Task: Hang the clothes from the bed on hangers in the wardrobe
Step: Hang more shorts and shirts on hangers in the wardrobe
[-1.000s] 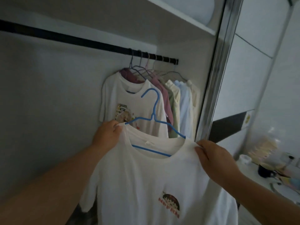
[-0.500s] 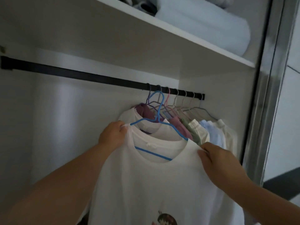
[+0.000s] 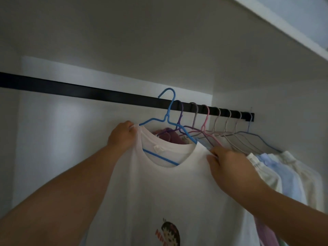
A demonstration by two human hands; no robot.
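A white T-shirt [image 3: 159,189] with a small cartoon print hangs on a blue wire hanger [image 3: 168,110]. My left hand [image 3: 122,135] grips the shirt's left shoulder and my right hand [image 3: 229,166] grips its right shoulder. The hanger's hook is raised to the black wardrobe rail [image 3: 88,91], its tip just above the rail's top edge, left of the hooks hanging there. I cannot tell whether the hook rests on the rail.
Several hangers with shirts [image 3: 276,167] in purple, pink, pale blue and cream fill the rail's right end up to the wardrobe's side wall. A white shelf [image 3: 284,25] runs overhead. The rail's left stretch is bare.
Both hands lifted the shirt and hanger up toward the rail; the hook now reaches rail height. The view tilted upward and closer, losing the shelf's contents.
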